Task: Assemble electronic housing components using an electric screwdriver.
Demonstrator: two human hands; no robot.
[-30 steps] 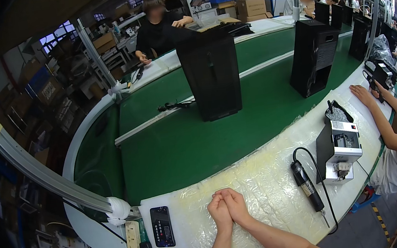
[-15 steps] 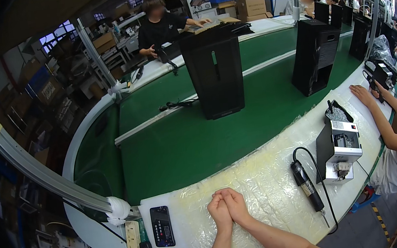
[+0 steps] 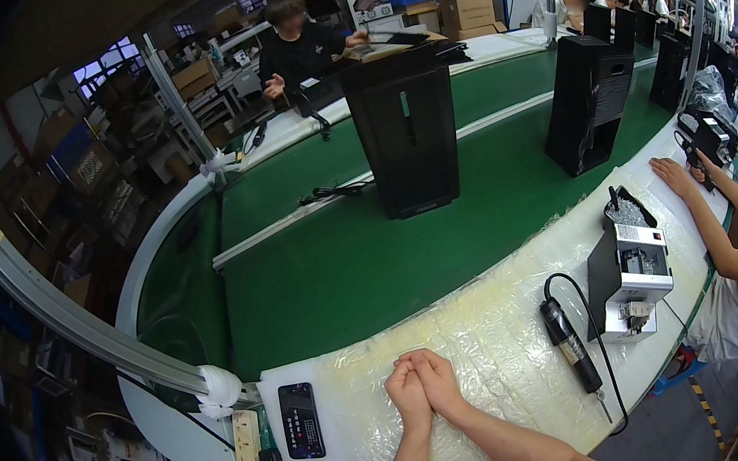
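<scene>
Black case shifted right along green belt, cartons behind.

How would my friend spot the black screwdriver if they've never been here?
Find the green belt, then the plastic-covered bench on its near side. Between the clasped hands and silver machine lies the screwdriver. Unlike the boxy machine, it's a black stick with a thin metal tip.

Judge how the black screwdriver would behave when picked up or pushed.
The screwdriver may roll if pushed, since its barrel looks round. Its looped cord looks flexible and would probably trail along. The thin bit might snag the wrinkled film.
</scene>
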